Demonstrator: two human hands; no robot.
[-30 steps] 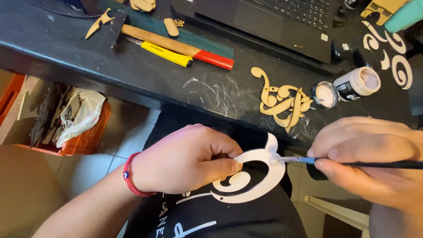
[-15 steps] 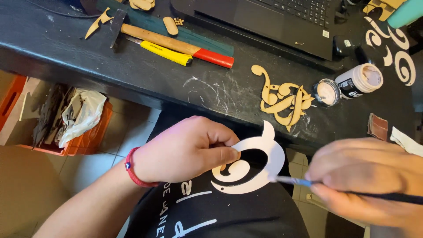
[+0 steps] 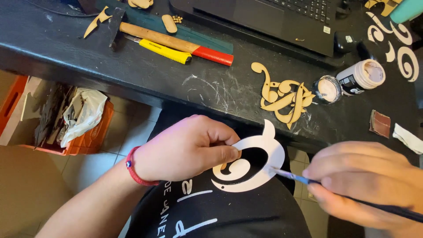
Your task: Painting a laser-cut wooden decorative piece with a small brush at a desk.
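While the left hand pinches a white-painted scroll cutout between thumb and fingers, holding it over the lap just below the table edge, the right hand grips a thin paintbrush, its tip touching the cutout's right rim. Further out on the black table lie bare wooden scroll pieces, an open paint jar beside its lid, a hammer and a laptop

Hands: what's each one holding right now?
Left hand: closed on white-painted swirl-shaped wooden cutout.
Right hand: closed on thin blue-handled paintbrush.
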